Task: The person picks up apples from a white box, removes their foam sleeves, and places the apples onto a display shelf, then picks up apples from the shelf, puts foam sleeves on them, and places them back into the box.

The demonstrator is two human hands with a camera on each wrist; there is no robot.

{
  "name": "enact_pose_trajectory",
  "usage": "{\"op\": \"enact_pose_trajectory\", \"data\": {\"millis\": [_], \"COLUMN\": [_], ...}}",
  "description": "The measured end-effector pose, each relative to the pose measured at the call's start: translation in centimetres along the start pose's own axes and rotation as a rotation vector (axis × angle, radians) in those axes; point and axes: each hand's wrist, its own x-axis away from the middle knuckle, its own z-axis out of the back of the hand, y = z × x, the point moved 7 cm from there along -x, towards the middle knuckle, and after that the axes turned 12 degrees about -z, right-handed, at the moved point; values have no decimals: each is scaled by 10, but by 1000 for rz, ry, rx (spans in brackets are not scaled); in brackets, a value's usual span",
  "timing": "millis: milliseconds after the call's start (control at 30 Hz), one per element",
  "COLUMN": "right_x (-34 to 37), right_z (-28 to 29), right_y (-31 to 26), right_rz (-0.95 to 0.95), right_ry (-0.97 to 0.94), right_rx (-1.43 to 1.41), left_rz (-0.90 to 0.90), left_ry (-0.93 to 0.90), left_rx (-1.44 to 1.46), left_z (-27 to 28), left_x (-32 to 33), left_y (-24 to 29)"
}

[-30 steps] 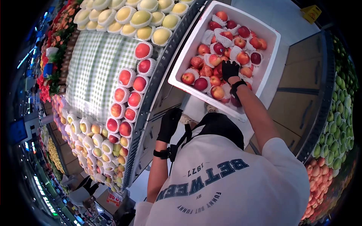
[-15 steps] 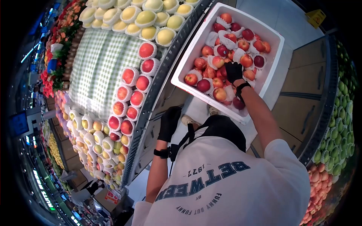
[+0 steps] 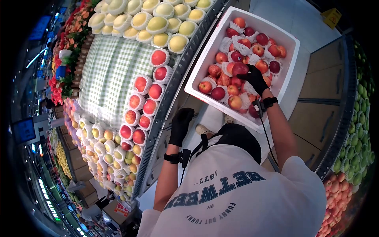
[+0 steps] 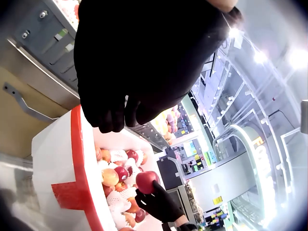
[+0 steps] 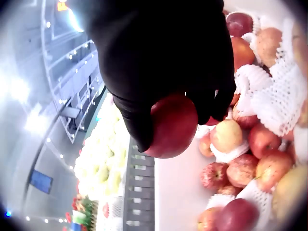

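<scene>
A deep red apple (image 3: 240, 69) is held between the thumb and fingers of my black-gloved right hand (image 3: 256, 80), above a white foam box (image 3: 290, 59) of apples. In the right wrist view the held apple (image 5: 173, 129) has no foam net around it, and the thumb lies along its side. The left wrist view shows this apple (image 4: 146, 182) raised over the pile. My gloved left hand (image 3: 181, 126) hangs beside the display stand, outside the box, its fingers loosely bent around nothing.
Loose apples (image 5: 243, 171) and white foam nets (image 5: 276, 98) fill the box. On its left, a metal-edged stand bears netted red apples (image 3: 139, 84), yellow fruit (image 3: 157, 24) and a checked cloth (image 3: 112, 71). Green fruit (image 3: 349, 144) lies far right; a yellow floor sign (image 3: 331, 17) stands beyond.
My right hand has come up from among the apples and now carries a red one above the others. The left hand stays by the stand. The head view has shifted slightly.
</scene>
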Motion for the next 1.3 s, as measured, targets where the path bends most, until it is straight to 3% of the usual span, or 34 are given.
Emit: {"op": "enact_pose_trajectory", "data": {"millis": [167,300,367,433,533,567,633,733,833,933,967,1033,1100,1200,1233,1300], "right_x": [45,51,60,76,83,95,94,96,109,116,118,111,102,89,90,94], "right_z": [-19,-34,-39,-52,-45,-45,-50,-56,-81,-80,-78,-74,-61,-40,-32,-17], "right_y": [-40,-46,-57,-66,-85,-103,-103,-107,-118,-124,-127,-118,-102,-73,-69,-58], "right_rz": [-88,-151,32,-185,294,218,284,306,278,245,232,218,155,114,88,16], "right_ry": [-301,-538,-543,-762,-253,-279,-320,-328,-291,-310,-330,-305,-295,-241,-218,-209], "right_rx": [-788,-1055,-822,-1207,-103,-218,-287,-184,-103,-61,-45,-39,-10,38,120,199], "left_rz": [2,2,8,-83,-170,-189,-241,-99,245,309,394,-135,-233,86,88,244], "left_ry": [-11,-29,-45,-71,-134,-136,-142,-122,-191,-240,-208,-292,-305,-278,-291,-265], "left_rx": [122,213,267,222,89,54,28,133,408,604,895,221,65,408,387,683], "left_z": [-9,-18,-26,-36,-46,-49,-56,-62,-73,-74,-78,-62,-61,-65,-64,-66], "left_x": [-21,-40,-49,-57,-63,-63,-64,-70,-71,-68,-63,-68,-67,-66,-64,-58], "left_y": [25,39,50,66,83,92,108,91,56,31,25,44,49,21,20,16]}}
